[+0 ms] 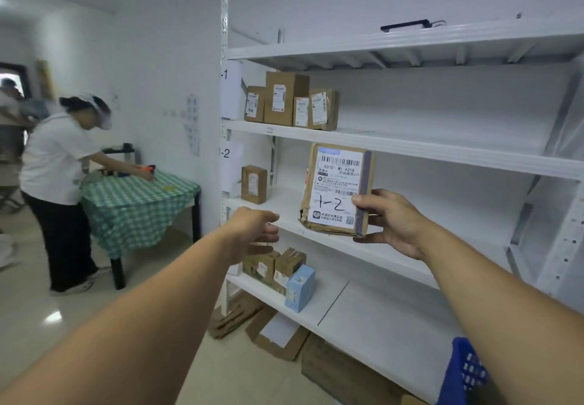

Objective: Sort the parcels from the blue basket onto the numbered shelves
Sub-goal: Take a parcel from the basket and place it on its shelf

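Note:
My right hand [393,223] grips a brown parcel [336,188] by its lower right corner, upright, its white label handwritten "1-2" facing me. The parcel hangs in front of the shelf tagged "1-2" [316,231]. My left hand [256,231] reaches toward that shelf's front edge, fingers loosely curled, holding nothing, a little left of the parcel. One small brown box [253,184] stands on the same shelf at the left. The shelf above, tagged "1-1" [410,145], carries several brown boxes [286,98]. A corner of the blue basket [464,373] shows at the bottom right.
The lower shelf [347,306] holds brown boxes and a light-blue box [299,287]. Flattened cardboard [278,335] lies on the floor under the rack. At the left a person in a white shirt [60,183] bends over a green checked table [139,202].

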